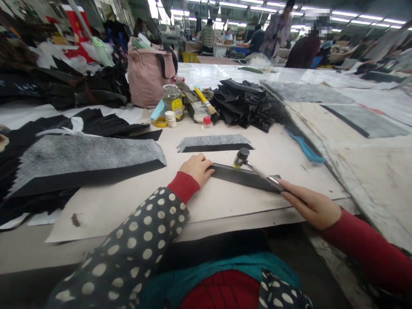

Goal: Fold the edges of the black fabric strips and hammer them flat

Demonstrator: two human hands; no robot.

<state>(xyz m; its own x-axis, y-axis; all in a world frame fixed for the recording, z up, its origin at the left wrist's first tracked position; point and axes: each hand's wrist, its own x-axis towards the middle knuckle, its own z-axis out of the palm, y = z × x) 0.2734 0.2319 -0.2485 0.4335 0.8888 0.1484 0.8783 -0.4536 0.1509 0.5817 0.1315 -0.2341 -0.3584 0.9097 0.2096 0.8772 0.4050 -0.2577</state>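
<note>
A long black strip of material [240, 176] lies on a pale board [135, 201] in front of me. My left hand [197, 168] is curled with its fingers pressing down on the strip's left end. My right hand [309, 204] grips the handle of a small hammer [242, 158], whose black head hovers just over the strip's middle. A grey and black piece [214, 143] lies just beyond the strip.
A large grey-and-black piece [83, 163] lies at left. A glass jar [173, 101], brush [206, 101], small bottles and a pink bag [149, 75] stand behind. A heap of black pieces [247, 103] sits at back right. Other people work at far tables.
</note>
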